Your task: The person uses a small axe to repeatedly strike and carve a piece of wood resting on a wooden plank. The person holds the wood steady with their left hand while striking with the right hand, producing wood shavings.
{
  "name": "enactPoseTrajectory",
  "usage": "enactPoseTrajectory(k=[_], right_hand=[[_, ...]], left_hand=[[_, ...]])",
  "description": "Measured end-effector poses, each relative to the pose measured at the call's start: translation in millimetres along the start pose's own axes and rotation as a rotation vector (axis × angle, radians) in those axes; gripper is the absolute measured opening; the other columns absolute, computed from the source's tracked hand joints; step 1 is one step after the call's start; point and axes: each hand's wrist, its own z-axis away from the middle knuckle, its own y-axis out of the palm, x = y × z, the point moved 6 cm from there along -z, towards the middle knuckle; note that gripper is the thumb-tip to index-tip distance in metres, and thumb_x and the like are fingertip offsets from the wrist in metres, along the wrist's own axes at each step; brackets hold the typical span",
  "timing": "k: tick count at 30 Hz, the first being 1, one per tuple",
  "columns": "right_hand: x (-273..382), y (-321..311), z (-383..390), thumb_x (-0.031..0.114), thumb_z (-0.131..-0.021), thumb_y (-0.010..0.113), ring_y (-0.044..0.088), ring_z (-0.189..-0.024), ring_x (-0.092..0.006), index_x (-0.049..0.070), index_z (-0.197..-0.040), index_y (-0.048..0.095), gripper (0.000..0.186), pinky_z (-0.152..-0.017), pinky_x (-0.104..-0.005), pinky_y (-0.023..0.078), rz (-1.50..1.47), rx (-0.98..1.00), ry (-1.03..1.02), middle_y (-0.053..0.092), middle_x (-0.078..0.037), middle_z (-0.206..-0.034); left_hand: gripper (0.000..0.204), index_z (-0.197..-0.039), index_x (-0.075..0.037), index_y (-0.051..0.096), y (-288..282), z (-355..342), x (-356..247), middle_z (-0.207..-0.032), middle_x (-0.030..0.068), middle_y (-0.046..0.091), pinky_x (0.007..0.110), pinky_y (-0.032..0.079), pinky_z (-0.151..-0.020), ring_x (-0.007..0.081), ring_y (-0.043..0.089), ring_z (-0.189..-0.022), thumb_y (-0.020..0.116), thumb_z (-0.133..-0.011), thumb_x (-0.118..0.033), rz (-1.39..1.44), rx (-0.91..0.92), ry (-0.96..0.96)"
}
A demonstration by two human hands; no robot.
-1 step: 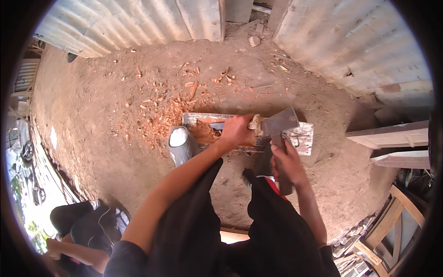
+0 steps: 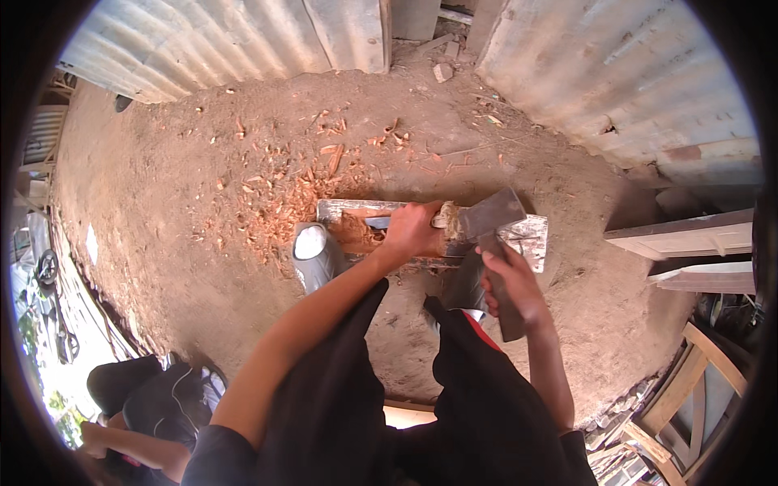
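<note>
A weathered board [image 2: 527, 243] with flaking white paint lies across the ground between my feet. My left hand [image 2: 414, 231] is closed round a chisel [image 2: 376, 222], its metal blade slanting down to the left into a reddish hollow cut in the wood. The frayed end of the chisel handle sticks out on the right side of my fist. My right hand [image 2: 514, 282] grips a mallet [image 2: 492, 213] by its handle. The dark block-shaped head is right beside the chisel's frayed end; whether they touch I cannot tell.
Reddish wood chips [image 2: 279, 198] are scattered over the dirt floor left of and beyond the board. My grey shoe [image 2: 316, 263] stands at its left end. Corrugated metal sheets [image 2: 235, 44] stand at the back. Wooden pieces [image 2: 689, 235] lie right; another person [image 2: 158, 405] sits lower left.
The lower end of the mallet handle has tilted slightly to the right with my right hand. My left hand and the chisel stay in place on the board.
</note>
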Motion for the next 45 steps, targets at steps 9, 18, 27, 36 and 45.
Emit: enactPoseTrajectory(k=[9,18,27,36,45], right_hand=[[-8,4,-5,0.032,-0.107,0.057,0.049,-0.043,-0.0156,0.011,-0.137,0.054,0.036,-0.039,-0.0347,0.042,-0.070,-0.010,0.108,0.053,-0.005,-0.071],[0,19,0,0.035,-0.109,0.056,0.052,-0.044,-0.0176,0.009,-0.130,0.052,0.034,-0.041,-0.0348,0.045,-0.109,-0.025,0.021,0.053,-0.006,-0.071],[-2,4,2,0.033,-0.108,0.055,0.051,-0.043,-0.0175,0.011,-0.131,0.055,0.031,-0.038,-0.0351,0.043,-0.247,-0.253,-0.070,0.053,-0.006,-0.071],[-7,0,-4,0.035,-0.107,0.056,0.050,-0.046,-0.0166,0.012,-0.136,0.049,0.038,-0.040,-0.0325,0.040,-0.205,-0.250,-0.084,0.051,-0.006,-0.071],[27,6,15,0.023,-0.104,0.061,0.049,-0.043,-0.0140,0.011,-0.137,0.052,0.036,-0.039,-0.0315,0.041,-0.001,-0.097,-0.021,0.050,-0.002,-0.072]], left_hand=[[0.039,-0.113,-0.011,0.072,7,-2,6,-0.089,0.0197,0.074,0.052,0.059,-0.074,0.0414,0.073,-0.086,0.082,-0.080,-0.029,-0.042,0.035,-0.027],[0.039,-0.111,-0.013,0.074,8,-2,10,-0.090,0.0182,0.076,0.051,0.059,-0.075,0.0391,0.074,-0.087,0.082,-0.077,-0.031,-0.009,0.027,-0.037],[0.036,-0.113,-0.015,0.075,8,-3,15,-0.088,0.0186,0.075,0.052,0.058,-0.074,0.0398,0.074,-0.085,0.077,-0.081,-0.031,0.003,0.036,-0.037],[0.026,-0.107,-0.013,0.075,-9,2,6,-0.088,0.0190,0.076,0.052,0.059,-0.076,0.0393,0.075,-0.086,0.073,-0.084,-0.025,0.080,0.001,-0.053],[0.038,-0.112,-0.012,0.076,4,8,19,-0.095,0.0195,0.076,0.051,0.059,-0.080,0.0410,0.073,-0.090,0.076,-0.077,-0.024,0.067,0.066,-0.087]])
